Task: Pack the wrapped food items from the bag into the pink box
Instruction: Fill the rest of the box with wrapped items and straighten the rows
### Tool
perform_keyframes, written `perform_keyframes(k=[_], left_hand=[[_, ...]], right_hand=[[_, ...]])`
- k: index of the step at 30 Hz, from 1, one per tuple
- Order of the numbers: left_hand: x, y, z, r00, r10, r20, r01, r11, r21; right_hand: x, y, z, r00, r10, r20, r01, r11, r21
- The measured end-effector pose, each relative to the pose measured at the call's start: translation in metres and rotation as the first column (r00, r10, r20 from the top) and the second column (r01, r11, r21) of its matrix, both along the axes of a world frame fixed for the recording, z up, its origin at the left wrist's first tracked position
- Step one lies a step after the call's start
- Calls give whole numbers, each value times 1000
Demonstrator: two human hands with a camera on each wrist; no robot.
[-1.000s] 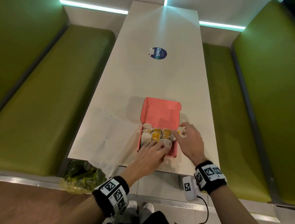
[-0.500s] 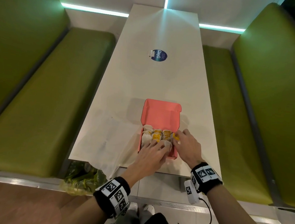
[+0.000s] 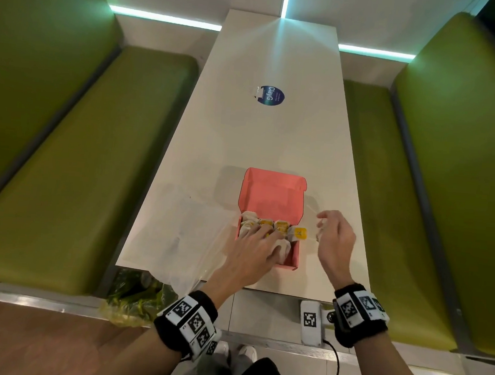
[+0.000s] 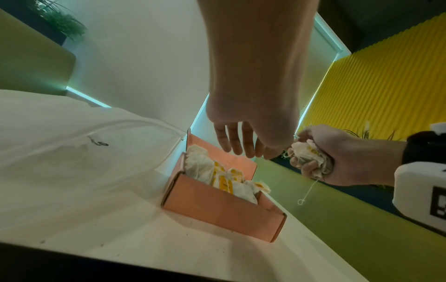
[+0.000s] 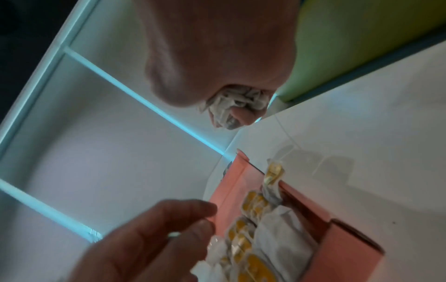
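White desk (image 3: 261, 147) between green benches (image 3: 74, 156); at 6 o'clock, pink box (image 3: 272, 195) holds wrapped items (image 3: 278, 226). Left grip (image 3: 253, 247) spread on them; right grip (image 3: 335, 238) clutches a wrapped bundle (image 4: 306, 154).

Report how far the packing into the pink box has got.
Mostly done: the pink box already holds rows of wrapped items. In hand: the right hand grips one more wrapped item beside the box, while the left hand rests on the packed ones. Left: seating that item; the plastic bag looks flat.

One pink box (image 3: 272, 198), one clear bag (image 3: 182, 241), two hands, two green benches, one round sticker (image 3: 272, 96); wrapped items in the box are too crowded to count.
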State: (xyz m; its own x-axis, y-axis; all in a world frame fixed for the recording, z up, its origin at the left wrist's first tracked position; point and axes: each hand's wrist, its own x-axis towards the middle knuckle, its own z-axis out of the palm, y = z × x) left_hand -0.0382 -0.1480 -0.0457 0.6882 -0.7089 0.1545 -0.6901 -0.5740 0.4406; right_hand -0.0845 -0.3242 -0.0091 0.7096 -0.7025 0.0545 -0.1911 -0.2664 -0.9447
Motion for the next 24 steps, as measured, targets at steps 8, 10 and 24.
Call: perform_keyframes(k=[8,10,24], left_hand=[[3,-23,-7,995,-99,-18,100,988,118],[5,-32,-11,993,-114,-12,114,979,171],[12,-45,-15,982,-179,59,151,935,322]], right_hand=[[4,-18,-23,884,65,-463,-82,997,-16],[6,-15,-33,819,121,-561,-146,989,0],[10,5,-24,802,42,-596,-204,957,-208]])
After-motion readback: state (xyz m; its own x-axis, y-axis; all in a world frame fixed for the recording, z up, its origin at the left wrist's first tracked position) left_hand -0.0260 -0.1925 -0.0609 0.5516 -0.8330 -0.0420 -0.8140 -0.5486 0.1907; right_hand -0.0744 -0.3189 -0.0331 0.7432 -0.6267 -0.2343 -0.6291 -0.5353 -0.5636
